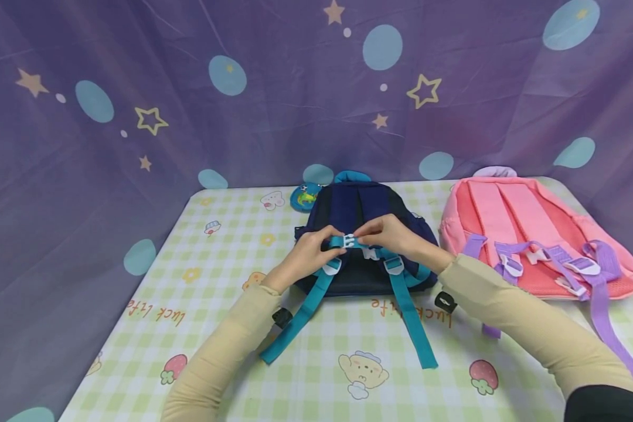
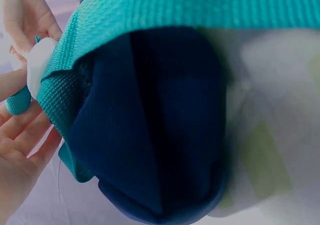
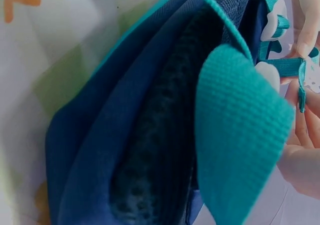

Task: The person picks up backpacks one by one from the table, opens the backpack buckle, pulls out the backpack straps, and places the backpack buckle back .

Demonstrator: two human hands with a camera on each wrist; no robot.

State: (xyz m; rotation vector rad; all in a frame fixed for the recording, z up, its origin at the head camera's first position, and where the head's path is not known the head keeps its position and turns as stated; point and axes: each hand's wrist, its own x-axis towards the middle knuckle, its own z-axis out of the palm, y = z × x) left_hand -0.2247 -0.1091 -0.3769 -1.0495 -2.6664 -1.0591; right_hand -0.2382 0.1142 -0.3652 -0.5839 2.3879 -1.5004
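A navy backpack (image 1: 361, 281) lies with its teal shoulder straps toward me. Over its middle is a white plastic side-release buckle (image 1: 349, 241) on a teal chest strap. My left hand (image 1: 310, 253) pinches the buckle's left end, with thumb below and index finger above. From the other side, my right hand (image 1: 392, 234) pinches its right end with thumb and fingertips. Both hands show at the edge of the left wrist view, around the teal webbing (image 2: 60, 90). A loop of teal strap (image 3: 240, 130) fills much of the right wrist view.
A pink backpack (image 1: 517, 217) with purple straps lies at right. Two loose teal strap ends (image 1: 414, 328) trail toward me over the checked tablecloth (image 1: 295, 387). Behind the navy bag sits a small round blue pouch (image 1: 304, 198). A purple curtain (image 1: 295, 135) hangs at the back.
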